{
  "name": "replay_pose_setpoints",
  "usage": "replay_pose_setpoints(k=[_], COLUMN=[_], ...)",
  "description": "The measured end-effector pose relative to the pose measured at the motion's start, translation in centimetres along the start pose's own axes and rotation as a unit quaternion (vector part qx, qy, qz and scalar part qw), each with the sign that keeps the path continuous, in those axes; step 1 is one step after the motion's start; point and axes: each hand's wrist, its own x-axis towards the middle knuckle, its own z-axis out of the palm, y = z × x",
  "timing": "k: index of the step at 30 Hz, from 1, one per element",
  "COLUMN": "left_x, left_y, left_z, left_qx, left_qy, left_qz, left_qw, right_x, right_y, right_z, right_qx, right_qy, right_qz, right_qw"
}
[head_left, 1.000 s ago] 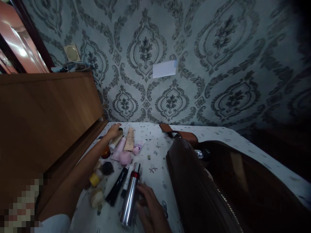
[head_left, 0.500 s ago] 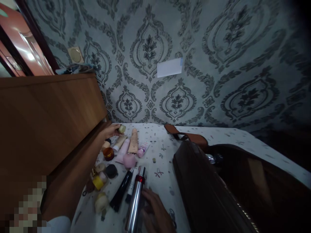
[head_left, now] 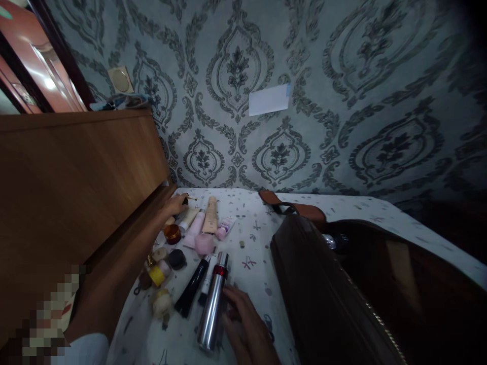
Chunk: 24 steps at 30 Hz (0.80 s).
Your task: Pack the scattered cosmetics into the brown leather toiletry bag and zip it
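At the far left end of the white patterned cloth point(head_left: 262, 279), my left hand point(head_left: 174, 205) has its fingers closed around a small dark item point(head_left: 185, 201) with a thin gold-coloured part sticking out to the right; its kind is unclear. My right hand point(head_left: 249, 324) lies in front, fingers apart and slightly bent, its index fingertip close beside a silver bottle point(head_left: 212, 309) with a red band. Whether they touch is hard to tell. Left of that bottle lie a black tube point(head_left: 192, 289) and a slim white tube point(head_left: 207, 284).
Several cosmetics lie between my hands: a beige tube point(head_left: 210, 215), a pink tube point(head_left: 194, 230), a pink jar point(head_left: 204, 244), an amber jar point(head_left: 172, 234) and a yellow bottle point(head_left: 156, 275). A dark brown bag point(head_left: 304, 284) stands open at right. A wooden cabinet point(head_left: 83, 177) borders the left.
The pale yellow-green round piece at my left hand no longer shows; a thin gold-coloured part shows there instead. The view has shifted slightly. My right hand stays beside the silver bottle.
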Motion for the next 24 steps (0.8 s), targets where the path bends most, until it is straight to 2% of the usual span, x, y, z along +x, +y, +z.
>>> replay_pose_setpoints(k=[2, 6, 12, 16, 19, 24], left_x=[-0.4, -0.9, -2.0, -3.6, -5.9, -10.7], left_y=[0.2, 0.4, 1.2, 3.6, 6.2, 9.9], left_z=[0.2, 0.0, -0.9, -1.8, -2.5, -1.8], left_qx=[0.025, 0.050, 0.073, 0.083, 0.078, 0.054], left_qy=[-0.011, -0.032, -0.038, -0.001, 0.015, -0.068], left_qz=[-0.018, -0.046, -0.086, -0.084, -0.036, 0.030], left_qw=[0.999, 0.997, 0.993, 0.993, 0.996, 0.996], right_x=[0.1, 0.1, 0.2, 0.5, 0.6, 0.7], right_y=[-0.3, -0.7, -1.1, -1.9, -2.4, -3.1], right_z=[-0.6, -1.0, -1.3, -1.3, -1.3, -1.5], right_qx=[-0.010, -0.020, -0.032, -0.031, -0.032, -0.020], right_qy=[-0.033, -0.026, -0.060, -0.049, -0.044, -0.039], right_qz=[-0.003, -0.001, 0.004, 0.012, 0.024, 0.019], right_qw=[0.999, 0.999, 0.998, 0.998, 0.998, 0.999])
